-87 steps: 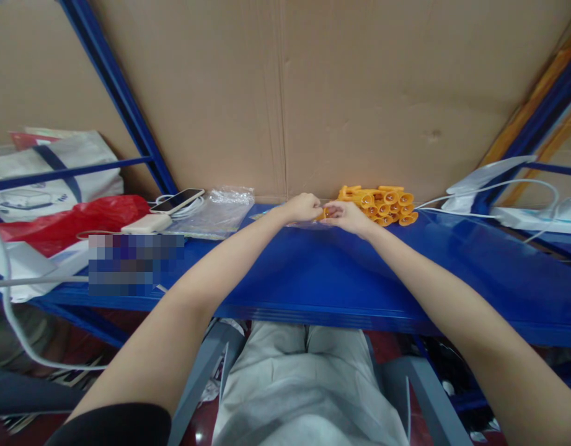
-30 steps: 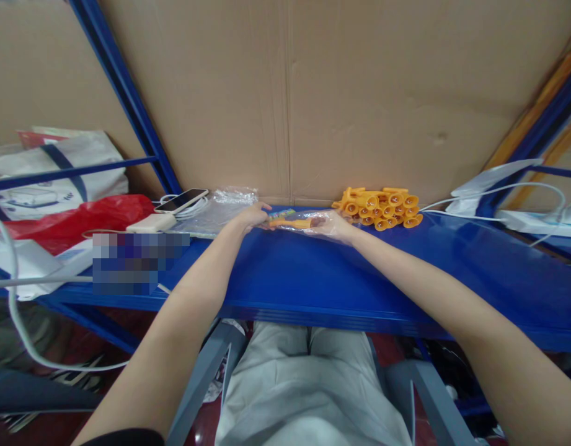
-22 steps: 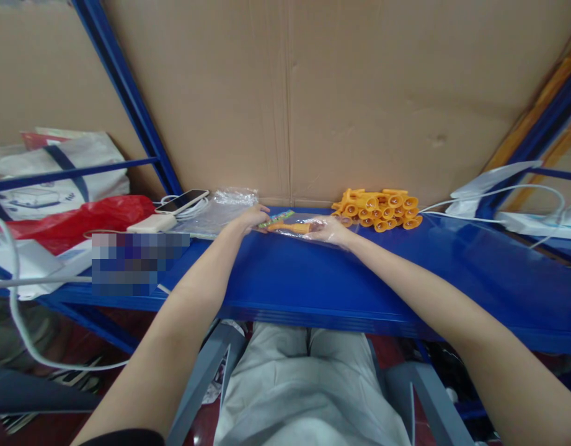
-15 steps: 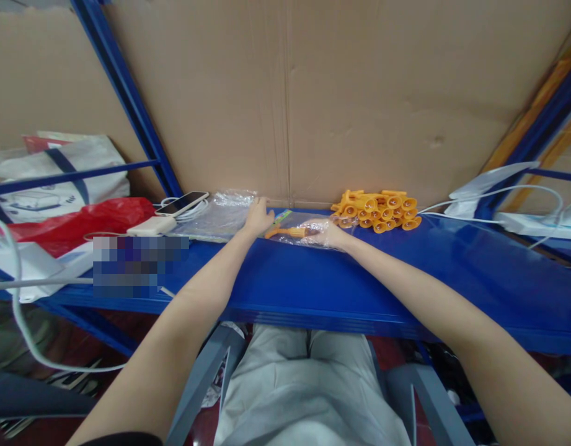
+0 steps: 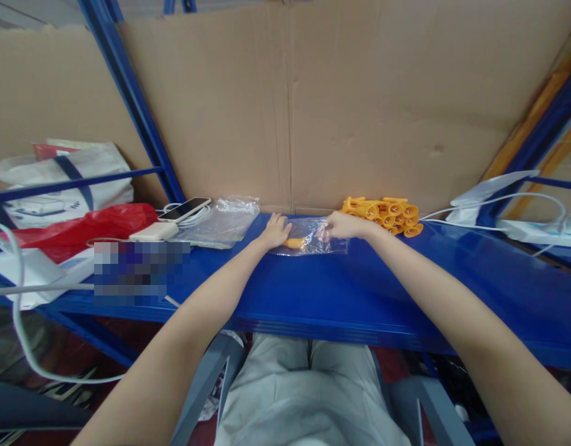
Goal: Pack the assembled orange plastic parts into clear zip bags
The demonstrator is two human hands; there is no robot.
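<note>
Red plastic bag point(image 5: 92, 223) is way off to the left of the left hand, then there's a phone point(image 5: 185, 210) and a stack of clear sleeves point(image 5: 220, 224), nearer that hand. Left hand point(image 5: 274, 233) lies with its fingers stretched out, thumb apart, over the left end of a see-through bag point(image 5: 335, 245). The yellow tubular piece point(image 5: 295, 243) sits in that bag between both hands, right by the left thumb. Right hand point(image 5: 340, 225) has its fingers bent down at the film, can't tell if they're pinching it. Yellow flared horns point(image 5: 399, 217) are piled just right of that hand.
</note>
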